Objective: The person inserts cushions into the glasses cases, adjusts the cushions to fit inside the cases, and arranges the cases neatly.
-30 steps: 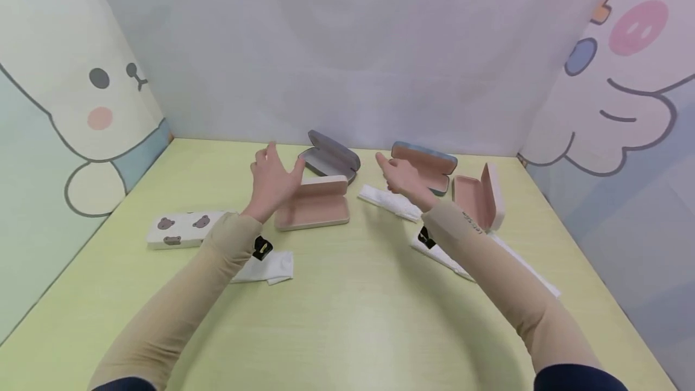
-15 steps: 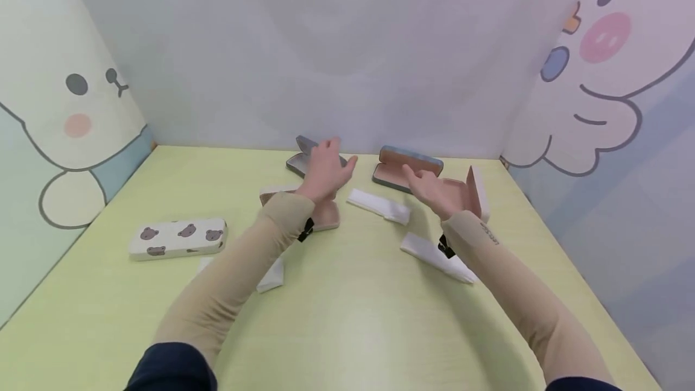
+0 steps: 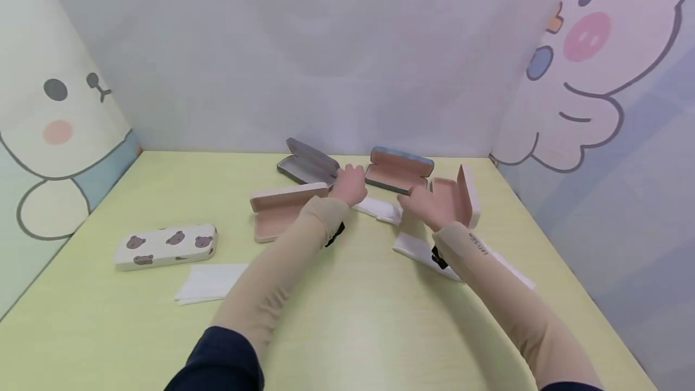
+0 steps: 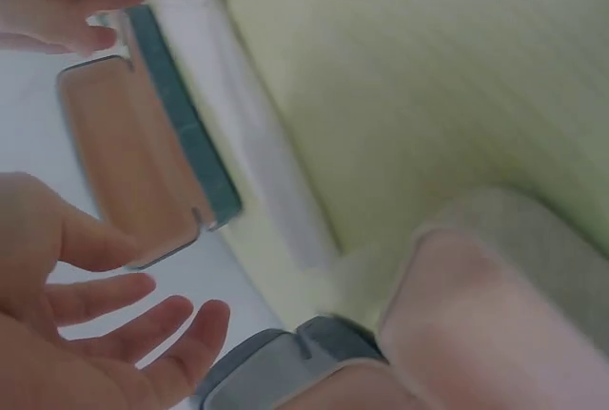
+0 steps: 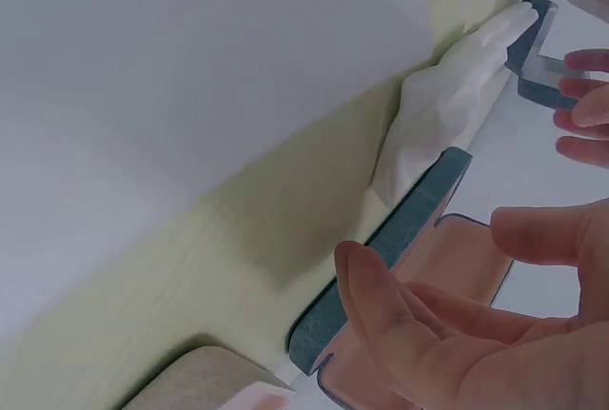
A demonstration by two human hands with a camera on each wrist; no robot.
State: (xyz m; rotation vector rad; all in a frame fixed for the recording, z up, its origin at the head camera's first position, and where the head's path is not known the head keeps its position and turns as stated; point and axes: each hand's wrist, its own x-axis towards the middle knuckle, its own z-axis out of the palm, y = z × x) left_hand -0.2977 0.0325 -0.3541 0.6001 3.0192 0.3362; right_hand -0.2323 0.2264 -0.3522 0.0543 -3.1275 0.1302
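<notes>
My left hand [image 3: 350, 186] hovers beside the front right corner of a grey glasses case [image 3: 311, 165], lid raised. Its fingers are loosely bent around nothing in the left wrist view. Just in front of it is a folded white cloth [image 3: 380, 209], partly hidden. My right hand [image 3: 426, 205] is held in front of a blue-green glasses case [image 3: 399, 171] with a pink lining, also lid up. Thumb and fingers stand apart, holding nothing, in the right wrist view. Behind this hand a white, pink-lined glasses case [image 3: 468, 197] stands with its lid up, partly covered.
Left of my left forearm sits another white, pink-lined case [image 3: 274, 222], lid up. A closed white case with bear prints [image 3: 165, 246] lies farther left, a folded white cloth [image 3: 209, 282] in front of it. Another folded cloth [image 3: 418, 249] lies under my right wrist.
My left hand has swept right, past the pink-lined case and the grey case, and come lower. My right hand has shifted right, off the blue-green case's left end. The head view has turned slightly right.
</notes>
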